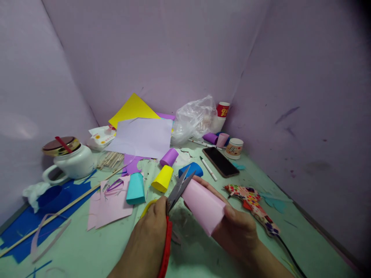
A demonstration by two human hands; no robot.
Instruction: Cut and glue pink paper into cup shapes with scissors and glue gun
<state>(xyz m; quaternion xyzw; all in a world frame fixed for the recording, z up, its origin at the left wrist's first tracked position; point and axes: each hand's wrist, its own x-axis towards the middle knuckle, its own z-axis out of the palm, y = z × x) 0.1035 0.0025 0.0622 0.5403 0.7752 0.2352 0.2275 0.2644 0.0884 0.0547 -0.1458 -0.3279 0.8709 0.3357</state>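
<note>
My left hand (153, 227) is closed around the handles of a pair of scissors (176, 191), one loop yellow and the other red. The blades stand slightly apart at the upper left edge of a pink paper cup shape (204, 206). That pink piece lies tilted in my right hand (240, 227), with fingers behind it and the thumb on its near right edge. Just beyond the blades are a blue paper cup shape (193, 170), a yellow one (163, 178), a purple one (169, 157) and a teal one (135, 188).
Pink paper sheets (113, 208), a long wooden stick (66, 207) and a white mug (74, 162) lie to the left. Toward the right are a phone (220, 161), a marker (208, 168) and a patterned glue gun (255, 204) with a cord. A plastic bag (193, 117) sits behind.
</note>
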